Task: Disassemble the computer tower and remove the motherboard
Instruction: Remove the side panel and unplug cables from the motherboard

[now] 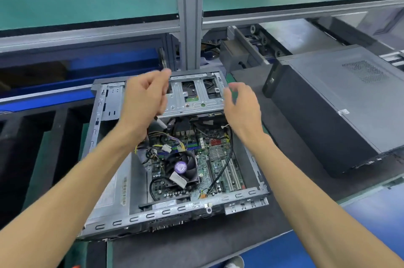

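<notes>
I am looking down into the open computer tower (175, 158), which is lying on its side on the dark mat (218, 243) with the cover off. The motherboard (216, 165) is sitting in the floor of the tower, still inside, with the black CPU fan (182, 168) on its near-left part and coloured cables (168, 145) lying across its far edge. At the tower's far end the metal drive cage (192, 95) is sitting above the board.

My left hand (145, 96) is hovering at the cage's left edge, fingers loosely curled and apart; I cannot tell whether they are touching the metal, and they are not gripping anything I can see. My right hand (242, 108) is hovering at the cage's right edge, fingers spread and relaxed, holding nothing.

To the right of the tower a second closed computer case (332, 106) is lying on the same mat. Beyond the tower's far end a grey frame post (190, 16) is standing upright.
</notes>
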Demonstrator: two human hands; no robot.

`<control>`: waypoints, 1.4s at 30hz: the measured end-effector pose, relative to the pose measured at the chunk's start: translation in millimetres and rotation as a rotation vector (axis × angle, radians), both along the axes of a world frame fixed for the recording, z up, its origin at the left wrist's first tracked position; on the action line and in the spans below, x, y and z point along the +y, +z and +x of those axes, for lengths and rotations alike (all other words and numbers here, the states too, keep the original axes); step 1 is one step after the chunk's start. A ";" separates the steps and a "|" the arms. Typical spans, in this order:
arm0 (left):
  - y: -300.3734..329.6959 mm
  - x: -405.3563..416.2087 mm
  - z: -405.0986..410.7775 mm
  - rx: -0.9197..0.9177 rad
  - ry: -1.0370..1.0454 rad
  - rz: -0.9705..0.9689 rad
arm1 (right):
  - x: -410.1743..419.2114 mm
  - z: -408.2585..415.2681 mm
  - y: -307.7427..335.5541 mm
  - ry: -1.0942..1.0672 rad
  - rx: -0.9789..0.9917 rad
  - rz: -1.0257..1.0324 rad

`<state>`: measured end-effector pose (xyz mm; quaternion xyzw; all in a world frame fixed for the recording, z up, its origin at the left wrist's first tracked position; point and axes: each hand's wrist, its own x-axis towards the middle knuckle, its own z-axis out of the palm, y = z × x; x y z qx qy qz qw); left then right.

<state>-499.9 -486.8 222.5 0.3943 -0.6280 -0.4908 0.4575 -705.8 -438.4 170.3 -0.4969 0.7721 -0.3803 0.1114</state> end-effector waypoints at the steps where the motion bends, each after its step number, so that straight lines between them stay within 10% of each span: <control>1: 10.4 -1.9 3.3 0.121 0.069 0.021 | 2.0 14.5 12.6 0.076 -0.075 -0.112; 8: 44.0 -3.8 48.3 0.385 0.184 0.138 | 5.0 142.0 51.0 0.907 -0.288 0.100; 13: 25.8 -8.1 104.4 0.249 0.280 0.280 | -16.3 172.4 36.8 1.013 0.198 0.214; 21: -4.8 26.8 141.3 -0.075 0.048 0.344 | -32.4 187.5 34.8 0.610 -0.765 0.078; 25: -0.6 48.3 129.5 -0.254 -0.095 0.120 | -38.2 180.8 76.9 0.650 -0.641 -0.166; 30: 9.6 38.2 124.7 -0.195 0.229 0.010 | -51.1 175.6 113.4 0.691 -0.682 -0.115; 35: 19.6 33.5 122.4 -0.012 0.057 0.120 | -48.0 205.6 99.3 0.766 -0.527 -0.098; 42: -5.1 43.3 165.7 0.019 0.528 0.299 | -59.5 257.6 51.5 0.865 -0.389 0.150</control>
